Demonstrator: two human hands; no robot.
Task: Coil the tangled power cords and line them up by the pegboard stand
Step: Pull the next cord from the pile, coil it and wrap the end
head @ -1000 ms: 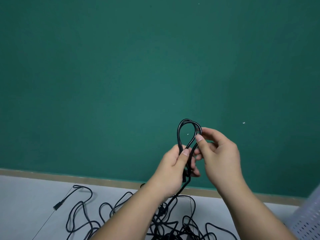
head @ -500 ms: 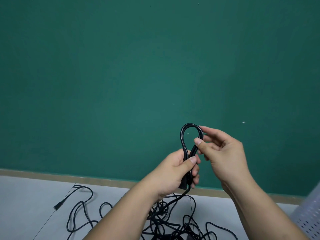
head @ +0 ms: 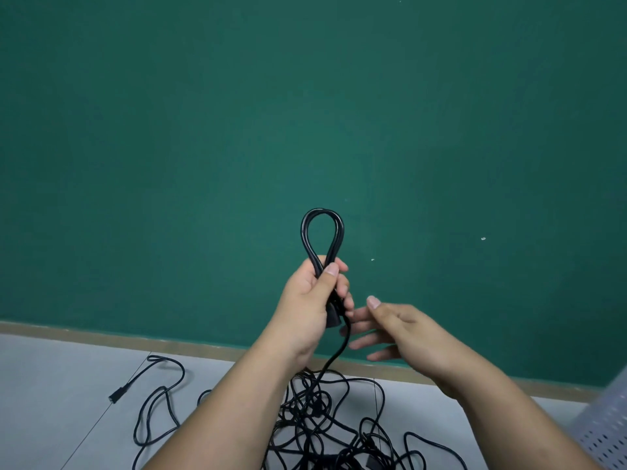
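Observation:
My left hand point(head: 314, 300) grips a black power cord folded into a small upright loop point(head: 322, 232), thumb pressed over the strands. From the bottom of that fist the cord's free length point(head: 339, 354) hangs down into a tangled heap of black cords point(head: 325, 422) on the grey floor. My right hand point(head: 397, 329) hovers just right of the hanging cord with its fingers spread and straight, holding nothing. A cord end with a plug point(head: 115, 397) lies out to the left.
A dark green wall point(head: 305, 113) fills most of the view, with a tan baseboard point(head: 101, 339) along the floor. The white perforated pegboard stand point(head: 610, 432) shows at the bottom right corner.
My right hand has let go of the loop's top and dropped down to the right, fingers spread. My left hand has lifted the loop slightly and holds it alone.

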